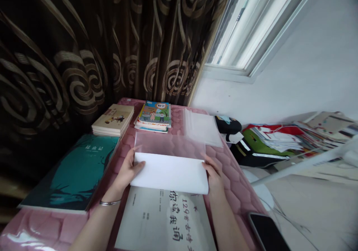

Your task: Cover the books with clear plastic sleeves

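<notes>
A white sheet (170,174) lies folded over the top of a white book with large black characters (165,221) on a pink quilted surface (237,180). My left hand (129,169) pinches the sheet's left edge, thumb on top. On the other side my right hand (214,173) grips the sheet's right edge, fingers curled. A clear plastic sleeve (169,144) extends from under the sheet toward the far side.
A teal book (74,172) lies at the left, with a stack of tan books (114,119) and colourful textbooks (155,116) behind. More clear sleeves (201,128) sit far right. A dark phone (267,232) rests near right. Papers and clutter (282,139) fill a shelf to the right.
</notes>
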The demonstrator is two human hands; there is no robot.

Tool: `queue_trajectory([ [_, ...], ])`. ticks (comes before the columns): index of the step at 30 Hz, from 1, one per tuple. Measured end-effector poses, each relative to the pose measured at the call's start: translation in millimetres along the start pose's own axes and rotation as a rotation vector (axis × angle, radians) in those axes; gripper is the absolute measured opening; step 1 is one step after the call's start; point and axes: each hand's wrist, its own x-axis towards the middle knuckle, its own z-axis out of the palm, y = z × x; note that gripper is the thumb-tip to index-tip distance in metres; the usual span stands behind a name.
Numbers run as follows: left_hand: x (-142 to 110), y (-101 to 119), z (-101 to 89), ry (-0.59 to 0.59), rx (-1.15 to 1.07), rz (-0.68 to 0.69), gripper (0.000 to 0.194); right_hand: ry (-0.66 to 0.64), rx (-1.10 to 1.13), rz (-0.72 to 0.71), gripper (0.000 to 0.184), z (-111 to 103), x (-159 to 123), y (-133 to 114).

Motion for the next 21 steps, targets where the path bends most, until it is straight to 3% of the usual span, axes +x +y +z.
queue_trajectory([
  [21,0.0,-0.9,0.0,-0.021,-0.033,-0.018,0.057,0.061,-0.003,-0.074,0.029,2.1,-8.1,-8.3],
])
